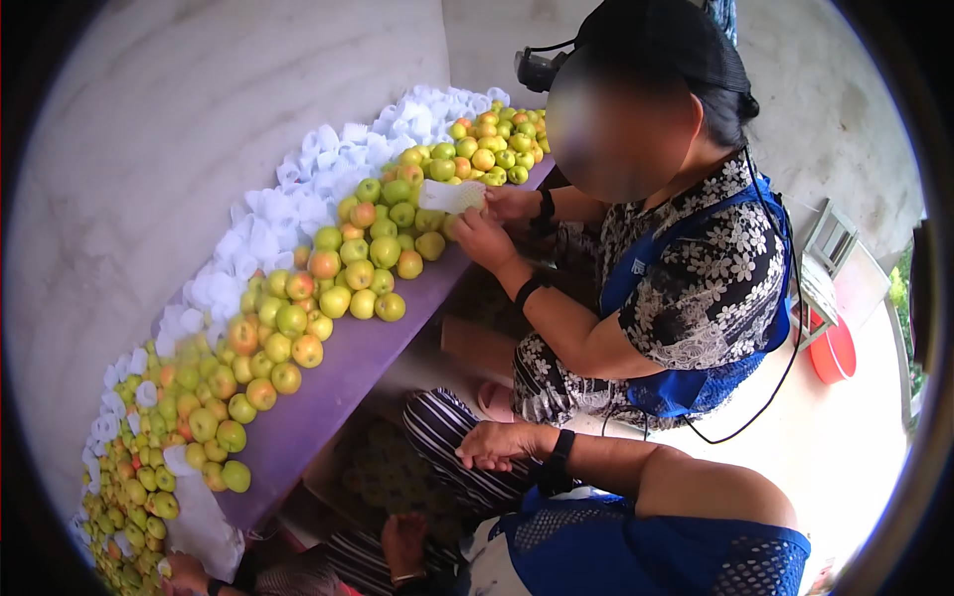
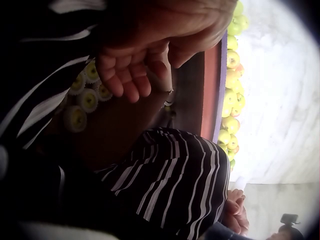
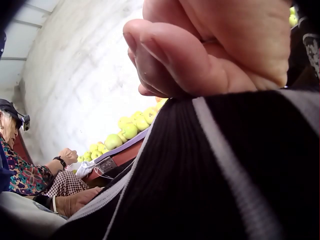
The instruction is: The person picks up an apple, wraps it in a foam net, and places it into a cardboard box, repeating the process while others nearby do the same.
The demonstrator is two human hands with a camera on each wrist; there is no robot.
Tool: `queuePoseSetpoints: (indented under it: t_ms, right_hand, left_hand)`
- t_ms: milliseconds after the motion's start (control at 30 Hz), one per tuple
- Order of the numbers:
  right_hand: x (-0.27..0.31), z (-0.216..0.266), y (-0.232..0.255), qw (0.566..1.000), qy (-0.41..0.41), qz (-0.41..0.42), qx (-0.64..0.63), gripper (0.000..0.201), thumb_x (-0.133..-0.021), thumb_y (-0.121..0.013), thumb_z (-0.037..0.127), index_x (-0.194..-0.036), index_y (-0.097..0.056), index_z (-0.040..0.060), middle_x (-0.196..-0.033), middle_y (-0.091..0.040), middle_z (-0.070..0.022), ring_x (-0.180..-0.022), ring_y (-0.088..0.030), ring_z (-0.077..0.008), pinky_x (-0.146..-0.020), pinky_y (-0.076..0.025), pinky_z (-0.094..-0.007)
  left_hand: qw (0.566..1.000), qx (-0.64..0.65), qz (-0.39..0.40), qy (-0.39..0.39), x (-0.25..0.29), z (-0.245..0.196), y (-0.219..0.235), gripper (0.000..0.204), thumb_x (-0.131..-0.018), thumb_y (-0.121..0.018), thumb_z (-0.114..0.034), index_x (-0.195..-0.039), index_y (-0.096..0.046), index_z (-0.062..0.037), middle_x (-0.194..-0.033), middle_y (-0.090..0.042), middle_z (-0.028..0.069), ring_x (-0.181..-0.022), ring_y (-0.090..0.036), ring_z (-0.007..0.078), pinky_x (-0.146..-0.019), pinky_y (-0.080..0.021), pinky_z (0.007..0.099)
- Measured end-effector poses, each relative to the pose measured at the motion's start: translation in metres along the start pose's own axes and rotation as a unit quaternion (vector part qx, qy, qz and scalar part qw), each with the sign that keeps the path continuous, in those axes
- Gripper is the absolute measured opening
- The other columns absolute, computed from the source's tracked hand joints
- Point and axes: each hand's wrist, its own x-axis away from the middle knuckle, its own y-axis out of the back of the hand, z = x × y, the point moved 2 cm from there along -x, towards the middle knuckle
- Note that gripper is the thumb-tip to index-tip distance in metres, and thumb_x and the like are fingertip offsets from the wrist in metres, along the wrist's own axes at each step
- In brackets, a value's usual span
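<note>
My right hand [image 1: 497, 444], with a black strap at the wrist, rests on a striped trouser leg [image 1: 452, 422], its fingers loosely curled. In the right wrist view the same hand [image 3: 215, 55] lies over the dark striped cloth, with nothing seen in its grasp. My left hand [image 1: 402, 544], with a bangle at the wrist, hangs low by the other leg. The left wrist view shows its fingers [image 2: 131, 82] relaxed and holding nothing. Below it, apples in white foam nets [image 2: 88, 100] sit in a box.
Loose green and reddish apples [image 1: 288, 318] cover a purple-topped table [image 1: 343, 363]. White foam nets [image 1: 258, 233] are heaped along the wall. Beside me a person [image 1: 686, 288] holds a white net [image 1: 452, 196] in both hands. Another person's hand [image 1: 184, 573] reaches to apples at lower left.
</note>
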Motion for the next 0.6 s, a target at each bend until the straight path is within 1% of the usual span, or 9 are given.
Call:
queuePoseSetpoints:
  t_ms: [167, 233, 367, 400, 467, 500, 533, 567, 600]
  right_hand:
    - [0.006, 0.004, -0.002, 1.000, -0.004, 0.000, -0.011, 0.033, -0.084, -0.051, 0.036, -0.077, -0.056, 0.0045, -0.048, -0.044, 0.0020, -0.035, -0.042, -0.0065, -0.031, -0.033, -0.0179]
    - [0.006, 0.005, -0.002, 1.000, 0.023, 0.015, -0.014, 0.029, -0.084, -0.050, 0.033, -0.076, -0.055, 0.0054, -0.048, -0.044, 0.0022, -0.036, -0.042, -0.0073, -0.031, -0.032, -0.0189]
    - [0.011, 0.016, -0.009, 0.999, 0.029, 0.017, -0.018, 0.028, -0.083, -0.051, 0.031, -0.074, -0.056, 0.0046, -0.049, -0.045, 0.0013, -0.036, -0.042, -0.0075, -0.030, -0.032, -0.0195]
    - [0.007, 0.030, -0.021, 0.995, -0.020, 0.000, 0.103, 0.032, -0.081, -0.054, 0.030, -0.097, -0.055, 0.0024, -0.054, -0.049, -0.0014, -0.038, -0.044, -0.0085, -0.032, -0.034, -0.0200]
    - [0.029, 0.077, -0.065, 0.977, 0.097, 0.099, 0.164, 0.056, -0.080, -0.055, 0.030, -0.125, -0.035, 0.0035, -0.060, -0.052, -0.0041, -0.040, -0.044, -0.0094, -0.034, -0.035, -0.0205]
    - [0.041, 0.111, -0.092, 0.946, 0.155, 0.212, 0.188, 0.076, -0.079, -0.056, 0.022, -0.136, -0.009, 0.0053, -0.063, -0.054, -0.0058, -0.044, -0.045, -0.0102, -0.041, -0.039, -0.0217]
    - [0.057, 0.137, -0.119, 0.911, 0.269, 0.256, 0.177, 0.077, -0.079, -0.057, 0.018, -0.137, -0.007, 0.0081, -0.063, -0.051, -0.0030, -0.047, -0.044, -0.0084, -0.044, -0.037, -0.0204]
    - [0.071, 0.160, -0.143, 0.861, 0.384, 0.294, 0.155, 0.079, -0.078, -0.058, 0.013, -0.137, -0.006, 0.0110, -0.063, -0.048, -0.0002, -0.050, -0.042, -0.0066, -0.047, -0.035, -0.0191]
    - [0.084, 0.178, -0.158, 0.850, 0.391, 0.326, 0.139, 0.081, -0.077, -0.059, 0.009, -0.137, -0.004, 0.0109, -0.064, -0.048, -0.0001, -0.052, -0.042, -0.0062, -0.049, -0.035, -0.0193]
  left_hand:
    - [0.997, 0.046, 0.061, 0.010, -0.005, 0.002, 0.005, 0.024, -0.084, -0.051, -0.029, -0.087, -0.058, -0.0060, -0.088, -0.061, 0.0094, -0.087, -0.057, 0.0254, -0.081, -0.043, 0.0425]
    - [0.988, -0.071, 0.137, -0.006, -0.018, 0.012, 0.029, 0.026, -0.089, -0.041, -0.023, -0.096, -0.054, -0.0015, -0.096, -0.056, 0.0137, -0.087, -0.052, 0.0271, -0.080, -0.043, 0.0391]
    - [0.948, -0.278, 0.099, -0.116, 0.014, -0.005, -0.017, 0.031, -0.091, -0.039, -0.027, -0.096, -0.054, -0.0004, -0.093, -0.057, 0.0151, -0.082, -0.051, 0.0268, -0.076, -0.042, 0.0398]
    - [0.990, -0.119, 0.057, -0.044, 0.007, -0.004, -0.011, 0.026, -0.088, -0.043, -0.026, -0.091, -0.055, -0.0034, -0.086, -0.059, 0.0107, -0.079, -0.055, 0.0248, -0.074, -0.045, 0.0381]
    - [0.998, 0.051, -0.009, 0.023, -0.020, -0.008, 0.004, 0.021, -0.085, -0.048, -0.026, -0.086, -0.056, -0.0064, -0.079, -0.061, 0.0063, -0.076, -0.059, 0.0229, -0.072, -0.047, 0.0365]
    - [0.947, 0.114, 0.126, -0.272, -0.045, -0.035, 0.008, 0.023, -0.087, -0.045, -0.026, -0.093, -0.053, -0.0056, -0.086, -0.061, 0.0072, -0.079, -0.059, 0.0229, -0.074, -0.047, 0.0371]
    - [0.788, 0.141, 0.243, -0.548, -0.035, -0.058, 0.020, 0.026, -0.088, -0.043, -0.026, -0.100, -0.050, -0.0047, -0.092, -0.060, 0.0080, -0.082, -0.058, 0.0230, -0.077, -0.047, 0.0377]
    - [0.783, 0.123, 0.213, -0.571, 0.001, -0.067, 0.043, 0.026, -0.088, -0.043, -0.026, -0.100, -0.050, -0.0047, -0.092, -0.060, 0.0080, -0.082, -0.058, 0.0230, -0.077, -0.047, 0.0377]
    - [0.820, 0.079, 0.181, -0.537, 0.029, -0.077, 0.051, 0.025, -0.088, -0.043, -0.026, -0.100, -0.050, -0.0047, -0.092, -0.060, 0.0083, -0.082, -0.058, 0.0229, -0.076, -0.047, 0.0376]
